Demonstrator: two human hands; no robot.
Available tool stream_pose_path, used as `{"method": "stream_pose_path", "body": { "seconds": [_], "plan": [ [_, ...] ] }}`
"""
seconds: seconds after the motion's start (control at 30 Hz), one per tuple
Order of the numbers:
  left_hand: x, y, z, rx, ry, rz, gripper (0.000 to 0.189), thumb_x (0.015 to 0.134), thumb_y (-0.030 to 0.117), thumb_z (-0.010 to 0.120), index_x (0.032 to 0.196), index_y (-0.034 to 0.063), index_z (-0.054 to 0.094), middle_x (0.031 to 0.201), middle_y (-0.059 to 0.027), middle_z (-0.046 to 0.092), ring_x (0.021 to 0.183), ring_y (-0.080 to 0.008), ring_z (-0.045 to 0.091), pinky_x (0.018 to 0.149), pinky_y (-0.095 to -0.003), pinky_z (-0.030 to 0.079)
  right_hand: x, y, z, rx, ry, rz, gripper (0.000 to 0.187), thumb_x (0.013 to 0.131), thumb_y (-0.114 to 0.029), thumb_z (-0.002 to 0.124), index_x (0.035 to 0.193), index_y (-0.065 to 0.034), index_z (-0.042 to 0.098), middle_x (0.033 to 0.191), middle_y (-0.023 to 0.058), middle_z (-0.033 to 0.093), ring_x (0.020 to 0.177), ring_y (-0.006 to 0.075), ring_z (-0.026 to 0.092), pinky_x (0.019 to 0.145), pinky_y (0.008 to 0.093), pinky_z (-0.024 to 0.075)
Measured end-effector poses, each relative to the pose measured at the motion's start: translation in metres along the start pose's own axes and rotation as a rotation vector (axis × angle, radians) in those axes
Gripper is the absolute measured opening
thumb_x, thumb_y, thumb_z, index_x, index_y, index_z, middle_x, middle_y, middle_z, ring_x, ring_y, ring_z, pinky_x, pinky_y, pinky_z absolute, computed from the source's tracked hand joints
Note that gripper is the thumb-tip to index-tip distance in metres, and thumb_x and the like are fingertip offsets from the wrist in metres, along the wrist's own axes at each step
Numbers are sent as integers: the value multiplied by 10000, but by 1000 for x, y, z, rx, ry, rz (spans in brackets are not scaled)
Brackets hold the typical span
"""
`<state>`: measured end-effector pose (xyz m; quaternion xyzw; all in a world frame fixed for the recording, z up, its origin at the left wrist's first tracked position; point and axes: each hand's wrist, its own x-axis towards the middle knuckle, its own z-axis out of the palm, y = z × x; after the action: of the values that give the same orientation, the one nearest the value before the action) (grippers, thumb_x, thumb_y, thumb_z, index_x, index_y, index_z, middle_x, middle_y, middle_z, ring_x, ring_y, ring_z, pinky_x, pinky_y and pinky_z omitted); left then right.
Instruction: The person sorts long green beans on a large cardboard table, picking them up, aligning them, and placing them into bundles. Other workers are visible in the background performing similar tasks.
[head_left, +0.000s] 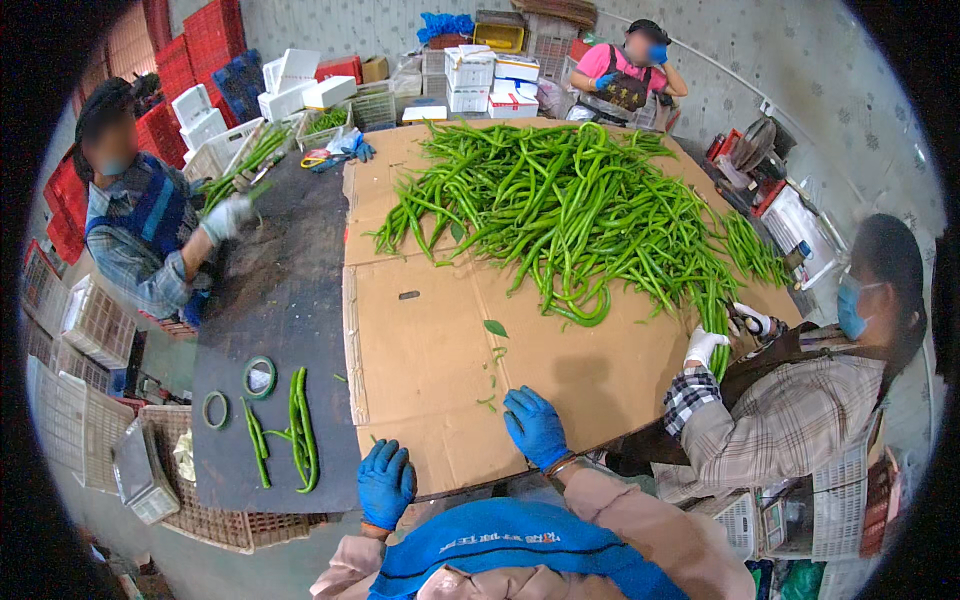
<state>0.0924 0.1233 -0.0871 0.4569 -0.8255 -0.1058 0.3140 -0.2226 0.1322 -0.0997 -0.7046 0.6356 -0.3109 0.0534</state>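
Both my hands wear blue gloves. My left hand (385, 484) rests at the near edge where dark table top and cardboard meet, a small green piece by its fingertips. Flat on the cardboard sheet (420, 330) lies my right hand (535, 427), fingers spread a little, holding nothing. Beyond it is a large heap of long green peppers (570, 202). A green leaf (496, 328) and pepper scraps (491, 382) lie between hand and heap. On the dark table top (300, 315), left of my left hand, are several loose peppers (302, 435) and two tape rolls (259, 376).
A co-worker at the left (142, 217) handles long green vegetables; another at the right (787, 405) holds a pepper bundle. A third person (622, 75) is behind the heap. Plastic crates (97, 322) stand at the left, white foam boxes (469, 79) at the back, and blue gloves (360, 150) on the far table.
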Motion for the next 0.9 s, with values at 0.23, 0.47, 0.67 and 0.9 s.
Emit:
{"method": "stream_pose_path", "body": {
  "seconds": [0.23, 0.47, 0.67, 0.9],
  "plan": [
    [1, -1, 1, -6, 33, 21, 253, 762, 143, 646, 990, 33, 643, 1089, -175, 604, 1047, -386, 554, 878, -462, 437, 2, -5, -3, -41, -21, 30, 250, 864, -186, 575, 1047, -28, 637, 1164, 139, 601, 1133, 350, 521, 975, 429, 415],
    [3, 0, 1, 1, 44, 22, 249, 758, 141, 644, 981, 30, 636, 1080, -174, 601, 1030, -393, 553, 868, -467, 432, -2, -3, 0, -19, -26, 63, 249, 876, -191, 567, 1065, -42, 630, 1191, 126, 589, 1154, 338, 511, 989, 423, 406],
    [2, -1, 4, -16, 114, 38, 256, 726, 121, 669, 962, 25, 642, 1069, -175, 612, 1011, -394, 564, 830, -469, 456, 1, -5, -1, -19, -43, 69, 245, 877, -188, 567, 1061, -39, 629, 1186, 129, 591, 1146, 347, 517, 984, 429, 409],
    [-6, -20, 14, -56, 59, 22, 270, 688, 105, 706, 945, 36, 659, 1053, -169, 631, 1032, -384, 568, 845, -460, 470, 1, -7, 0, -14, -41, 75, 244, 871, -179, 567, 1058, -36, 629, 1179, 141, 593, 1146, 356, 518, 984, 431, 410]
  ]
}}
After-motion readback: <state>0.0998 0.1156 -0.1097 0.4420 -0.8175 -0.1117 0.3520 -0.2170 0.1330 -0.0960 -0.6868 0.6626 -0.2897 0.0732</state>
